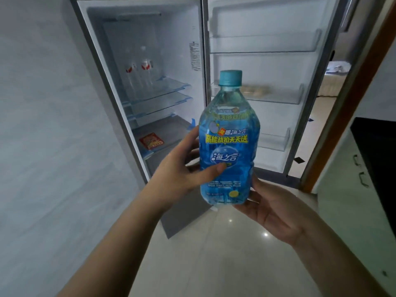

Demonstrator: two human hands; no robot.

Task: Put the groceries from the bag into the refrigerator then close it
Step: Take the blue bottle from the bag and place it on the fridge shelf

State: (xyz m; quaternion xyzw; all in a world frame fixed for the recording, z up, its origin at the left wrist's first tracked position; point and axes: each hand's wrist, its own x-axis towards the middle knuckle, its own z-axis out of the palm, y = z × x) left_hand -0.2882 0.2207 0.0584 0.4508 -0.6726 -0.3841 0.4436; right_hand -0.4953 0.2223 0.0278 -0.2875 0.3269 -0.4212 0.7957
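Observation:
A large blue drink bottle (pixel 228 142) with a teal cap stands upright in front of the open refrigerator (pixel 145 82). My left hand (pixel 182 174) grips its label from the left, thumb across the front. My right hand (pixel 272 211) cups the bottle's base from below and the right, fingers hidden behind it. The fridge door (pixel 267 50) is swung open to the right. Two clear bottles (pixel 139 73) with red labels stand on a glass shelf inside. A red packet (pixel 151 141) lies on the lower shelf. No bag is in view.
Pale items lie in the middle door bin (pixel 276 93). A tiled wall (pixel 42 125) runs along the left. A white cabinet with a dark countertop (pixel 375 157) stands at the right. The glossy tile floor (pixel 214 254) lies below, and a wooden doorframe (pixel 353 93) is behind the door.

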